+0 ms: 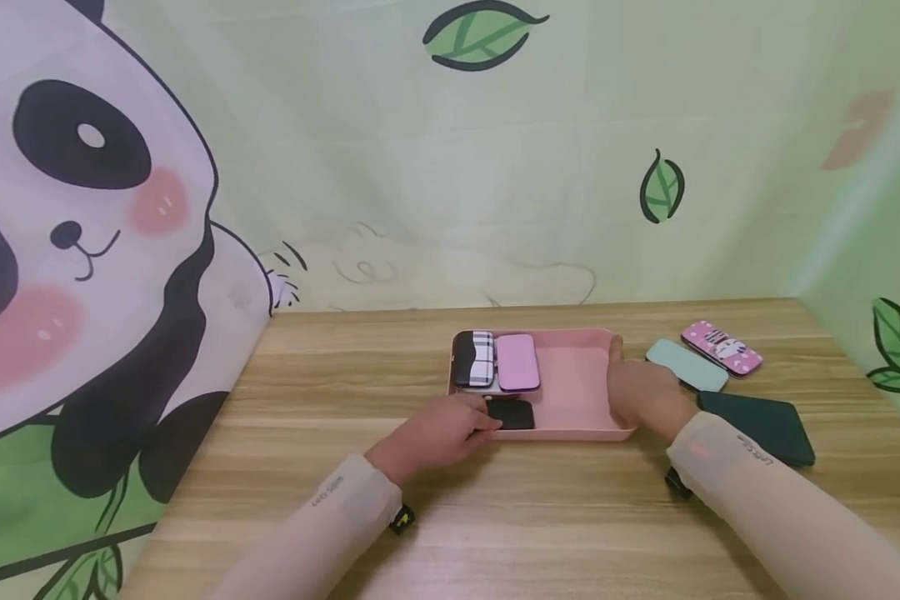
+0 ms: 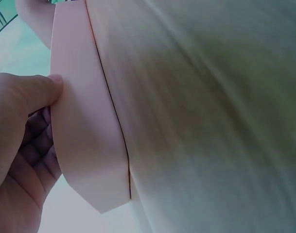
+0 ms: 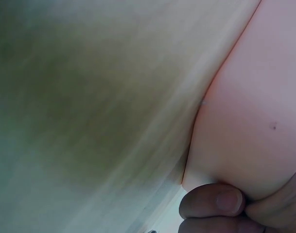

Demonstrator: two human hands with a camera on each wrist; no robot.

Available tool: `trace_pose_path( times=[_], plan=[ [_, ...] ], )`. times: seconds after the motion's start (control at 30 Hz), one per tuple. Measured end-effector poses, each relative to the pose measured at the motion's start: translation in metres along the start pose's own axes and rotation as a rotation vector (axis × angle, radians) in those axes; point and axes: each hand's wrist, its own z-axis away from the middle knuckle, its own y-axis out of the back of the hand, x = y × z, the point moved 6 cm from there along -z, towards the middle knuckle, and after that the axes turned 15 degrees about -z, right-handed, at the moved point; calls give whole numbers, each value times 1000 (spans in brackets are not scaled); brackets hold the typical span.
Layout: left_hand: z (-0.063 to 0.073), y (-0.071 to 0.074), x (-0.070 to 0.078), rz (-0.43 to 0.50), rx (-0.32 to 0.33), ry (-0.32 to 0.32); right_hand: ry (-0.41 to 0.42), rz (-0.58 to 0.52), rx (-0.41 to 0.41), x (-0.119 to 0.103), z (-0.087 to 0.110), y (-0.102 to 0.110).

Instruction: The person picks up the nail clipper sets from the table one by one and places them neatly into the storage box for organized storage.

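A shallow pink tray [image 1: 573, 387] lies on the wooden table with both hands at its rim. My left hand [image 1: 442, 433] grips the near wall toward the left corner; in the left wrist view its thumb [image 2: 43, 91] presses the outer face while the other fingers curl behind the wall. At the tray's right end, my right hand [image 1: 648, 392] holds the side wall, with curled fingertips [image 3: 218, 201] against it in the right wrist view. Inside the tray's left part are a black-and-plaid case [image 1: 482, 358], a plain pink case [image 1: 518, 362] and a black flat case [image 1: 516, 414], partly hidden by my left hand.
Right of the tray lie a pale mint case [image 1: 686, 365], a pink case with a cartoon print [image 1: 722, 347] and a dark green flat case [image 1: 761, 427], close to my right forearm. A panda-printed cloth [image 1: 495, 167] hangs behind the table [image 1: 330, 358].
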Motion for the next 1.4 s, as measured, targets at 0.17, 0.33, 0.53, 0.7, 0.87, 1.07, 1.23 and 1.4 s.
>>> trace_pose_path(
  times=[0.17, 0.33, 0.53, 0.7, 0.87, 1.07, 1.23, 1.4],
  plan=[
    [-1, 1, 0, 8, -15, 11, 1, 10, 4, 2, -1, 0],
    [-1, -2, -7, 148, -98, 77, 8, 14, 11, 2, -2, -1],
    [0, -1, -17, 216, -67, 157, 14, 13, 16, 2, -3, -1],
    [0, 7, -34, 196, 36, 312, 11, 8, 17, 2, -3, -1],
    [3, 11, -47, 267, 88, 457, 4, -8, 13, 2, -2, -1],
    [5, 8, -57, 309, 106, 540, 2, -11, 5, 0, -1, -1],
    [7, 6, -62, 355, 112, 590, -9, -18, 0, 1, -2, -1],
    [8, 8, -62, 382, 125, 604, -8, -22, 1, 2, -3, -1]
  ],
)
